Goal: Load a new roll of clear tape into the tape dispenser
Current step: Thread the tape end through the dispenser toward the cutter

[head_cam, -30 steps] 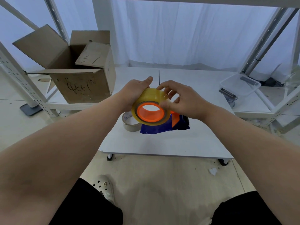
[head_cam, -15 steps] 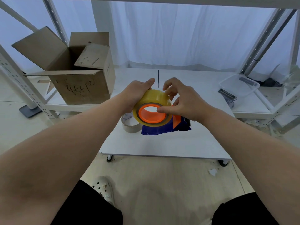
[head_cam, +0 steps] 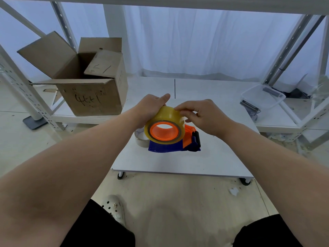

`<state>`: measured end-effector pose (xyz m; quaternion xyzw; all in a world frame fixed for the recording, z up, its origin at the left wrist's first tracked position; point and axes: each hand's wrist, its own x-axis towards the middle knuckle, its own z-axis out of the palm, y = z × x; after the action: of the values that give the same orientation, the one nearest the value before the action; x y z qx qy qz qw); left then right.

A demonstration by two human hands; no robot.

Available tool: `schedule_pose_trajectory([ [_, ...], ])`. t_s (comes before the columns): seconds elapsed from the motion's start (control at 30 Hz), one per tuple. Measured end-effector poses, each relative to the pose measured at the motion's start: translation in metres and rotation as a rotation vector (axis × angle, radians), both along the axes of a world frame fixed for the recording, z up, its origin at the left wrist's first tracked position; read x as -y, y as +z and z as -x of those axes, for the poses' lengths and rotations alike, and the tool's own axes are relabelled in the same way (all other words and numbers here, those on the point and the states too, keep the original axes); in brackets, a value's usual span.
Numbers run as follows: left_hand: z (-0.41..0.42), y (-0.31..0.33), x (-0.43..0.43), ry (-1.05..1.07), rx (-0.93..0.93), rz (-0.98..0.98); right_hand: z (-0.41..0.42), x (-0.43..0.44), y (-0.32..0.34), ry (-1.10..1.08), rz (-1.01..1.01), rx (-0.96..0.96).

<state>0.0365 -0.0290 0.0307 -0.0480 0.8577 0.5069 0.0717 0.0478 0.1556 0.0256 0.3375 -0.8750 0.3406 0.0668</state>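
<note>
At the far left, an open cardboard box (head_cam: pixel 89 97) with handwriting on its front is seen standing on a low white shelf, its flaps raised. Nearer the camera, on the floor, a pale perforated shoe (head_cam: pixel 114 207) is partly shown.

The left hand (head_cam: pixel 151 109) is curled round the left and far side of the roll of clear tape (head_cam: pixel 164 116), with the thumb laid along the top; the fingers behind the roll are hidden. Just below that hand, an empty tape core (head_cam: pixel 140 139) is set flat on the white table (head_cam: pixel 178 163), touching or almost touching the dispenser.

The roll is held on edge, its open side turned toward the camera, and an orange ring is seen lining its hole. It is placed directly over the blue body of the tape dispenser (head_cam: pixel 170 147), which rests on the table near its middle; whether the roll is fully seated on the hub cannot be told. An orange part and a dark roller are shown at the dispenser's right end.

The right hand (head_cam: pixel 204 114) is brought to the roll's upper right edge, its fingers curled, with thumb and forefinger pinched at the outer wrap.

Far right, a clear plastic tub (head_cam: pixel 263 97) is set on another shelf, well apart from the hands.
</note>
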Motion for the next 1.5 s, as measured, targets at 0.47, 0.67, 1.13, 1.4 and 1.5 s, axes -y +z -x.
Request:
schedule_pose_trajectory([
  [0.47, -0.005, -0.002, -0.007, -0.098, 0.017, 0.107, -0.002, 0.002, 0.001, 0.037, -0.429, -0.203],
  [0.67, -0.001, 0.0, -0.007, -0.068, 0.007, 0.096, -0.004, 0.004, -0.001, -0.025, -0.322, -0.048],
  [1.13, 0.0, -0.002, -0.004, 0.008, 0.036, 0.164, -0.001, 0.005, 0.0, 0.083, -0.44, -0.452],
  [1.4, -0.001, -0.002, -0.001, 0.008, 0.076, 0.032, -0.006, 0.004, 0.001, 0.021, -0.108, 0.03],
  [1.5, -0.001, 0.004, 0.005, 0.048, 0.097, -0.092, -0.009, 0.003, 0.005, 0.022, 0.006, 0.208],
])
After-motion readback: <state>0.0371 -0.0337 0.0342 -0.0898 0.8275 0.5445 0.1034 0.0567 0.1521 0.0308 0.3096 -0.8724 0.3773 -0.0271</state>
